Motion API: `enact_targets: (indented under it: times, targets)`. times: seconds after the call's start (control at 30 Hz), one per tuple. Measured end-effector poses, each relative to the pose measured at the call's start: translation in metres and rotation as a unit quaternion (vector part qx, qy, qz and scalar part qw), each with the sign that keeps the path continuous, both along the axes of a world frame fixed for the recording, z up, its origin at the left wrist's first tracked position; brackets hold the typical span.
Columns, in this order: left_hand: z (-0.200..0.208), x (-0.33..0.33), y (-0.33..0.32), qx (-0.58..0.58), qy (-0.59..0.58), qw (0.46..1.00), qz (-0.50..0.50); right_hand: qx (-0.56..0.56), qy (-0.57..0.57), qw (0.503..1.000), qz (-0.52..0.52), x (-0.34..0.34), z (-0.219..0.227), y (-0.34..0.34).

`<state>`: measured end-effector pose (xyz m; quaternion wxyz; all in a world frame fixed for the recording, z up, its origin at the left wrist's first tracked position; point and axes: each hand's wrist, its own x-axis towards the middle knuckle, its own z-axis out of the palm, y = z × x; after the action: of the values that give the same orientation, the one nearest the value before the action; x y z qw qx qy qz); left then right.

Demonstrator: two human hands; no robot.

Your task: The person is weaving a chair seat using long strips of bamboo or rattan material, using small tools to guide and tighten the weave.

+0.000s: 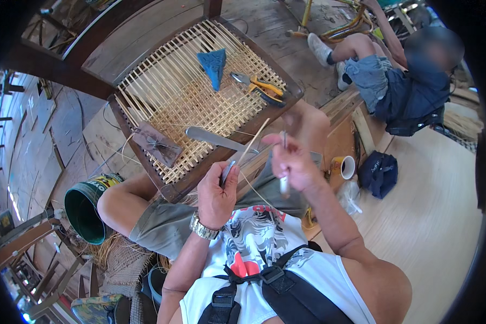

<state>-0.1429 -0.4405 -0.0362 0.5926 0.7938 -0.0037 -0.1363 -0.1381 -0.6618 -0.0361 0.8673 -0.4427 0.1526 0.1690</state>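
Straps [308, 296] foremost; gap parts left hand [218, 195] from right hand [294, 165] near seat edge [191, 177].

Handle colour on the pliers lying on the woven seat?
Pliers' handles: yellow and black. Best seen in the head view.

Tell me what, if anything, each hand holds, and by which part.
Left hand: a small grey piece, pinched; which part is unclear. Right hand: a slim pale-ended tool, blurred, held around its middle.
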Motion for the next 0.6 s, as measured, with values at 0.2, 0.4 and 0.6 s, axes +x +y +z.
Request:
enact_targets:
  times: [0.2,0.4,0.6]
  targets:
    - [0.001,-0.007,-0.002,0.03,-0.041,0.999,-0.011,-0.054,0.068,0.995,-0.041,0.004,-0.006,0.038]
    - [-0.001,-0.012,0.008,0.036,-0.034,0.999,0.005,-0.143,-0.026,0.969,-0.201,0.056,0.002,-0.014]
    - [-0.013,-0.007,0.008,-0.03,-0.021,0.999,0.025,-0.09,-0.065,0.99,-0.084,0.028,0.01,-0.026]
